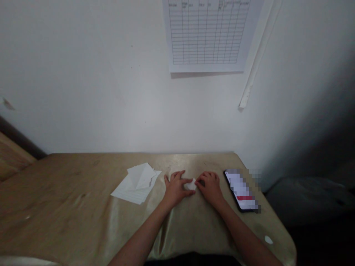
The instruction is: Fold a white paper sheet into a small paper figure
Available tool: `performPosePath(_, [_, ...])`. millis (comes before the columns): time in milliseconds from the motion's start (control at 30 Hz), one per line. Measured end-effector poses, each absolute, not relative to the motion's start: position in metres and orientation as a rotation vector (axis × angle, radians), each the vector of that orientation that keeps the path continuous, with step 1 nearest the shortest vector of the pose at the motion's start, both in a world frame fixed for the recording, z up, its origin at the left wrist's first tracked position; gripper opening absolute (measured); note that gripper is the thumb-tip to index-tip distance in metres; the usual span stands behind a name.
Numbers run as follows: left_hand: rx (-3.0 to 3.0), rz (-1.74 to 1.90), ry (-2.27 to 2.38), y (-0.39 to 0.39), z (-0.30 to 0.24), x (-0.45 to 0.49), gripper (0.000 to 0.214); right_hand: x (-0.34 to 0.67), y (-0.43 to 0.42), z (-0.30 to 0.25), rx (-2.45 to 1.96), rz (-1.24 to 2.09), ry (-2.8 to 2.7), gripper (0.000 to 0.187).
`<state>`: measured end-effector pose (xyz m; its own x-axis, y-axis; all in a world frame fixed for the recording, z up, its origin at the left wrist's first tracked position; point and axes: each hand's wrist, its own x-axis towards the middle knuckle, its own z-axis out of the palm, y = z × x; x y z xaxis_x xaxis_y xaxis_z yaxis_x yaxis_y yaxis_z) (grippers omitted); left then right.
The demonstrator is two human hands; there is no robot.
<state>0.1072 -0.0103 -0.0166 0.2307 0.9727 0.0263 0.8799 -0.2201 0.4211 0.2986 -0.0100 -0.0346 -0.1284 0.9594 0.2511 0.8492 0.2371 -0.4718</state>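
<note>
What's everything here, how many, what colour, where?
Small paper: 1, white, between hands
Paper sheets: several, white, left of hands
Phone: 1, black, right of hands
Scrap: 1, white, table's near right corner
Table: 1, tan, under hands
Printed grid: 1, white, wall
Strip: 1, white, beside grid
Wall: 1, pale, behind
Wooden item: 1, brown, left
Unclear object: 1, grey, right
Dark shape: 1, black, bottom
Left hand: 1, bare, paper's left
Right hand: 1, bare, paper's right

No words can be read: the column headings (pixel 208 4) on the gridded sheet (pixel 205 67) up the far wall (pixel 116 96) are blurred; the smartphone (pixel 242 194) display at right is pixelated.
</note>
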Motion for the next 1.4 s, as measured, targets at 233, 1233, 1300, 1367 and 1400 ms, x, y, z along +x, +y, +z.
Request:
performPosePath(233, [2.180,0.425,1.689,-0.0104,-0.0166,0.1066,0.054,0.2972,-0.0118,-0.0345,-1.675,0.241,-2.028,0.013])
performPosePath(1233, [2.196,0.406,1.722,-0.0142,-0.0119,0.1099,0.042,0.2978,-0.0101,-0.0364,-1.647,0.253,-2.011,0.013])
performPosePath(1300, [2.204,0.391,1.703,-0.0139,-0.0113,0.1083,0.045,0.2977,-0.0103,-0.0364,-1.647,0.246,-2.013,0.014])
performPosePath(1367, [2.209,0.381,1.680,-0.0133,-0.0115,0.1066,0.048,0.2978,-0.0103,-0.0369,-1.651,0.242,-2.018,0.014])
performPosePath(1400, [2.211,0.381,1.670,-0.0129,-0.0117,0.1060,0.050,0.2978,-0.0102,-0.0371,-1.654,0.242,-2.019,0.013])
